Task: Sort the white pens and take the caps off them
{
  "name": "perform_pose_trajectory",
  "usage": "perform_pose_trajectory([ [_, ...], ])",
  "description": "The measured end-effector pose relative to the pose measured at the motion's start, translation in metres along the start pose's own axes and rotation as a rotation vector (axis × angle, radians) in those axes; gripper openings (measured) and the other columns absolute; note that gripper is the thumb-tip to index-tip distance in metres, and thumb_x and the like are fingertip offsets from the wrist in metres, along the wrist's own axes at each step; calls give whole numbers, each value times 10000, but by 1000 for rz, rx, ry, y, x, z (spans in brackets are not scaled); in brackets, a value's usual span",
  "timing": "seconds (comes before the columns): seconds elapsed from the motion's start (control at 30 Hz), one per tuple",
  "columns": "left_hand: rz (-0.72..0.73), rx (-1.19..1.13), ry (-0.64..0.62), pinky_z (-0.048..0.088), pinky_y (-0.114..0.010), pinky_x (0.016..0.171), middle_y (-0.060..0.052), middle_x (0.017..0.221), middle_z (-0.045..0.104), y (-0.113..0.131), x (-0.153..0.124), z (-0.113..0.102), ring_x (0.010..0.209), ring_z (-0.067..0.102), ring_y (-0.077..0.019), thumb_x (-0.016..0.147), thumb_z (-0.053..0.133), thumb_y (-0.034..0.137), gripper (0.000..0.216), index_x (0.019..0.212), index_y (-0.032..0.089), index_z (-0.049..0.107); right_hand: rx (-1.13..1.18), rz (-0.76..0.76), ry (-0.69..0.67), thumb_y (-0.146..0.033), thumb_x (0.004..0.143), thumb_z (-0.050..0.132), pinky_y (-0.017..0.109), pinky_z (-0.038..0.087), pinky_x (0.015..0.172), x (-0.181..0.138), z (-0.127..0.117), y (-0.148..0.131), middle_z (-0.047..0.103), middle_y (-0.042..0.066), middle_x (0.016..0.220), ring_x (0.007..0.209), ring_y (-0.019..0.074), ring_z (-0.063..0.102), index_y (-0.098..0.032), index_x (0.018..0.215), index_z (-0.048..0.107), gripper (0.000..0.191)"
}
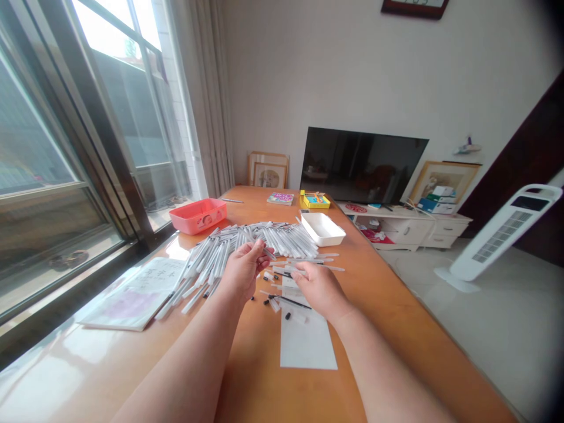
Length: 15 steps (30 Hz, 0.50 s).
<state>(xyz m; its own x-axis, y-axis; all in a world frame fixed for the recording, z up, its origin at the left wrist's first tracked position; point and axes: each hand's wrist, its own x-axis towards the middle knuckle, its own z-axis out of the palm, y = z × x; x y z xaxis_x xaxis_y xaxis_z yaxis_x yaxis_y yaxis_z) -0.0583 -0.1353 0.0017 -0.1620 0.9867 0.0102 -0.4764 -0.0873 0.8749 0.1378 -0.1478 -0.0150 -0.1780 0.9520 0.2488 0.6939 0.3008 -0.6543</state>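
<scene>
My left hand [244, 269] is closed in a pinch on a thin pen part [268, 254], dark at one end; its exact kind is too small to make out. My right hand [321, 288] pinches a translucent pen barrel [285, 272] that points left towards the left hand. Behind both hands spreads a big pile of clear and grey pens [288, 241]. Below them, loose black caps and small clear pieces lie around a white sheet of paper [307, 346]. A dark refill-like stick [296, 302] rests across the sheet's upper part.
A red plastic basket [198, 215] stands behind the pile at left, a white tray [324, 229] at right. An open notebook [134, 294] lies on the left of the wooden table [396, 358]. Farther back are a yellow box [316, 202] and a booklet [280, 198].
</scene>
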Motion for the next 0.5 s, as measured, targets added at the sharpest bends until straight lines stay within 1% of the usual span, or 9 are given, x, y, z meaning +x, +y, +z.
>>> perform_pose_trajectory([
  [0.03,-12,10,-6,516,-243,649,-83,843,722,-1,-2,2,624,614,-98,749,825,420,343,850,145,647,9,18,9,-445,909,570,293,425,680,1,0,1,737,54,868,776,223,648,-260,1099,713,301],
  [0.1,-39,29,-21,513,-254,682,-85,877,728,-4,-4,3,644,621,-100,745,827,433,358,887,148,663,35,31,46,-450,906,574,303,434,693,2,-1,2,740,55,862,781,230,655,-267,1121,715,315],
  [0.17,-63,51,-55,504,-258,717,-82,916,729,-6,-6,4,693,635,-108,748,823,450,373,930,157,681,91,15,97,-464,912,571,310,435,696,3,-1,1,736,56,856,777,231,647,-262,1086,724,307],
  [0.27,-100,98,-147,476,-249,737,-75,982,724,-11,-9,6,793,649,-127,771,799,472,364,971,180,711,243,-27,136,-513,927,555,314,439,713,3,0,-2,722,53,862,791,225,622,-243,1010,732,333],
  [0.33,-108,134,-217,460,-245,736,-74,1026,721,-15,-12,9,842,647,-141,786,786,468,339,970,189,734,348,-49,114,-543,941,527,310,440,726,2,0,-5,705,42,852,797,216,602,-229,981,730,376],
  [0.4,-112,169,-268,447,-244,730,-76,1034,722,-17,-15,12,868,643,-155,794,779,457,318,969,193,752,434,-57,57,-557,955,498,306,437,723,1,0,-6,685,32,835,790,204,582,-214,973,726,412],
  [0.5,-124,212,-292,438,-250,729,-84,1036,725,-18,-18,15,888,643,-171,801,770,454,326,995,193,765,522,-43,-44,-542,955,506,303,433,717,0,-1,-8,650,19,809,777,188,560,-197,996,723,409],
])
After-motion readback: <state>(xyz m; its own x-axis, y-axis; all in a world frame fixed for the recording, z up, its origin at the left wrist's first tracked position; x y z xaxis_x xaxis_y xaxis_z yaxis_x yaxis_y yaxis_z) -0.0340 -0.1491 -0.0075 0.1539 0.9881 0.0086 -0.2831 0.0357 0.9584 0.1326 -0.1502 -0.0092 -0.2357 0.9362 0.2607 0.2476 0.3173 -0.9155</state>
